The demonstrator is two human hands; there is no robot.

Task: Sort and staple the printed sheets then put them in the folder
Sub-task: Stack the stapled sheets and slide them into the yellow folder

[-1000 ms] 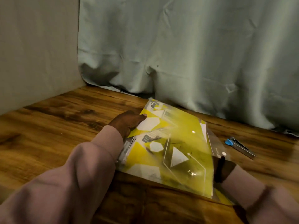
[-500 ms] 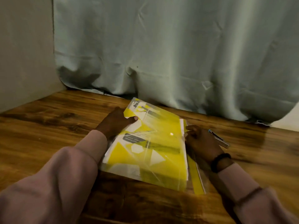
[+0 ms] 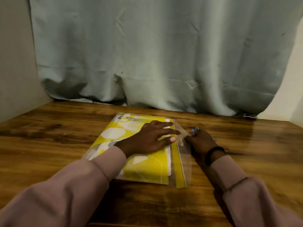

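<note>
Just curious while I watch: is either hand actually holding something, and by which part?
The right hand pinches the clear folder at its right edge. The left hand holds nothing; it lies flat on the folder.

- No text, label, brand, number or sign can be read.
- The yellow-and-white printed sheets in the clear plastic folder (image 3: 144,169) carry dark blocks near their 11 o'clock corner, too blurred to read.

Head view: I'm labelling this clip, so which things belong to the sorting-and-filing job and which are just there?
Job:
clear folder
yellow printed sheets inside it
stapler, mostly hidden behind right hand
left hand, flat on folder

Just there:
curtain
wooden table
</note>
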